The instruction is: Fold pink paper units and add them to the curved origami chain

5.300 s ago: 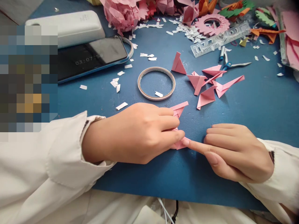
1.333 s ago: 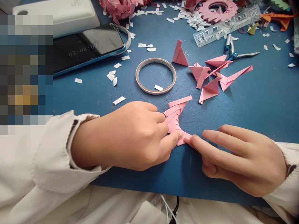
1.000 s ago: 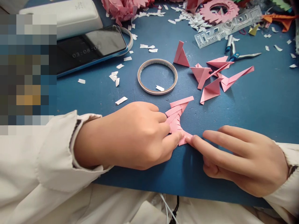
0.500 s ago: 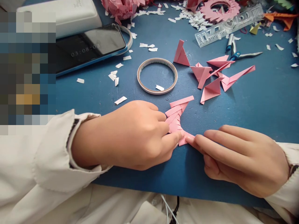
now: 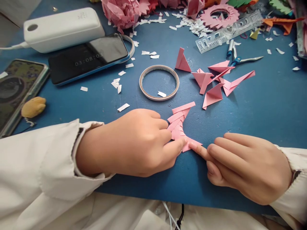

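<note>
A curved strip of interlocked pink folded paper (image 5: 177, 126) lies on the blue table, its inner side curving toward the right. My left hand (image 5: 134, 143) is closed over its left side, with the fingers curled and the index fingertip pressing near the lower end; the thumb is hidden. From the right, my right hand (image 5: 249, 166) reaches in with one finger stretched out, its tip on the lower flap of the paper. The other fingers of that hand are held off the paper, and nothing is in its grasp. Loose pink folded pieces (image 5: 213, 95) lie just beyond.
A tape ring (image 5: 141, 85) lies ahead of my left hand. Scissors (image 5: 249, 59) and a clear ruler (image 5: 216, 36) are farther right. A finished pink paper ring (image 5: 207, 17) and paper scraps lie behind. At left are a phone (image 5: 96, 57), a white power bank (image 5: 67, 28) and another phone (image 5: 14, 86).
The camera view has shifted slightly, showing more of the left side. My right hand's thumb and other fingers have drawn back from the paper, leaving one finger extended on the flap. My left hand stays on it.
</note>
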A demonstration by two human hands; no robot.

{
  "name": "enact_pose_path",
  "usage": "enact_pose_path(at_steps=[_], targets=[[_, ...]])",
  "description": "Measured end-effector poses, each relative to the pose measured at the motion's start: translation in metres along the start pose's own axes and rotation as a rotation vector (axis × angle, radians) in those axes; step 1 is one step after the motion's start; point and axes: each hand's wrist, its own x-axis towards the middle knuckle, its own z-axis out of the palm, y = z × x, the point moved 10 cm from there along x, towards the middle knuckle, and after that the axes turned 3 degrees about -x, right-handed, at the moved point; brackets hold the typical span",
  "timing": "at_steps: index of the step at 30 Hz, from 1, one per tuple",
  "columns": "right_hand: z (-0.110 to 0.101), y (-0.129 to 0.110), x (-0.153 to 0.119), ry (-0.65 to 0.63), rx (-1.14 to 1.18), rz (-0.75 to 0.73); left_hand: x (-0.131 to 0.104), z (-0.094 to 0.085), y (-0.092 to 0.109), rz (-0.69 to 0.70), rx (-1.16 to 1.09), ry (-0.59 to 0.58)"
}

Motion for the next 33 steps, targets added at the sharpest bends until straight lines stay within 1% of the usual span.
enact_pose_path(at_steps=[4,13,18,24,33], targets=[[-0.0015,-0.0021,-0.0002,0.012,-0.007,-0.014,0.0019,-0.0021,0.0008,0.011,0.016,0.01],[-0.0011,-0.0023,-0.0002,0.008,0.004,0.006,0.0017,-0.0031,0.0006,0.008,0.019,0.027],[-0.0017,-0.0047,-0.0007,0.015,-0.042,-0.027,0.0028,-0.001,0.0004,0.011,0.013,0.021],[0.0014,-0.007,-0.0009,-0.011,-0.079,-0.067,0.002,-0.0019,0.0003,0.011,0.004,0.028],[-0.0004,-0.0097,-0.0034,0.005,-0.136,-0.098,0.001,-0.0031,0.0022,0.019,-0.025,0.044]])
